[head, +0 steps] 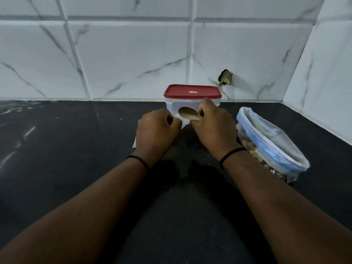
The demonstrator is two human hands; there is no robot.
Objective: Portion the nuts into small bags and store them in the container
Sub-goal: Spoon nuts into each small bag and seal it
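Note:
A clear plastic container (172,106) with a red lid (192,91) stands closed at the back of the black counter. Just in front of it my left hand (156,130) grips the edge of a small clear bag (178,121), most of which is hidden under both hands. My right hand (214,126) holds a wooden spoon (187,114), bowl pointing left above the small bag. It also seems to pinch the bag's other edge, though I cannot tell for sure. To the right lies a large open zip bag of nuts (266,141) with a blue seal.
The black counter (66,149) runs left and toward me. White marble-look tiled walls (123,60) close off the back and the right side. A small dark fitting (225,77) sticks out of the back wall behind the container.

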